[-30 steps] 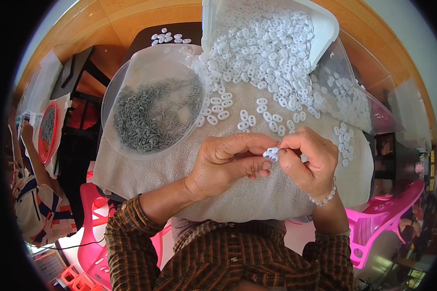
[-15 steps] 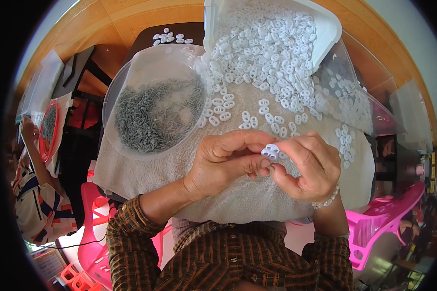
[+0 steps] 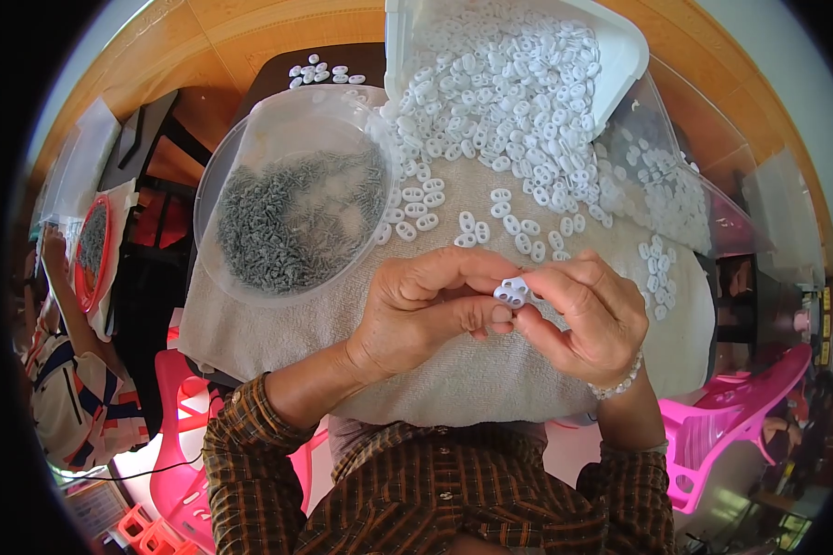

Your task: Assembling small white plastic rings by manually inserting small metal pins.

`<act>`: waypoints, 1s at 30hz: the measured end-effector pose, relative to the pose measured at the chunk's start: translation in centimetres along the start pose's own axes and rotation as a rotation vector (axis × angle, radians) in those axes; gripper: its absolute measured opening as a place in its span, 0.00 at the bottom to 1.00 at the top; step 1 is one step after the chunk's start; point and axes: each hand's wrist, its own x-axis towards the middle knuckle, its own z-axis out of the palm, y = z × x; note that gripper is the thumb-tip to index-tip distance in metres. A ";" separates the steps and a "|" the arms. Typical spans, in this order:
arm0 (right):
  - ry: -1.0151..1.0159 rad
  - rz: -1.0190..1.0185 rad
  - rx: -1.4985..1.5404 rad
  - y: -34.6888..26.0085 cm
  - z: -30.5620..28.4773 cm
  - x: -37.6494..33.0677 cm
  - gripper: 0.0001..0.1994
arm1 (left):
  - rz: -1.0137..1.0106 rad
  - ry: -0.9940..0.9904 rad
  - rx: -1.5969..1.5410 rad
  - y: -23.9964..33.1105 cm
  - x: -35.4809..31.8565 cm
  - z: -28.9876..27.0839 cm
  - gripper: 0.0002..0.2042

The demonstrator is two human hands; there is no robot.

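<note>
Just above the towel, in front of my body, a small white plastic piece with several holes (image 3: 511, 292) is held between my fingertips. My left hand (image 3: 423, 310) pinches it between thumb and fingers from the left. From the right, my right hand (image 3: 585, 314) closes on the same piece, with index finger and thumb at its edge. Whether a small screw is also in those fingertips is hidden. Beyond my hands lie loose white two-holed oval pieces (image 3: 529, 228) on the towel. To the left stands a round clear basin (image 3: 215, 277) with many grey screws (image 3: 270, 227).
A white tub (image 3: 631, 55) lies tipped at the back, white pieces spilling out. Beside it is a clear plastic bag (image 3: 680, 176) with more pieces. A beige towel (image 3: 435, 388) covers the table. Pink chairs (image 3: 713, 444) stand around. Another person's arm (image 3: 69, 301) is far left, by a red-rimmed basin (image 3: 91, 291).
My right thumb and index finger have moved slightly left and closer against the white piece. The piece has shifted a little down and left. The rest looks unchanged.
</note>
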 end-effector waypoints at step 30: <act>0.032 -0.093 -0.049 -0.8 0.4 0.0 0.14 | 0.202 -0.080 0.083 -0.2 -0.9 0.0 0.11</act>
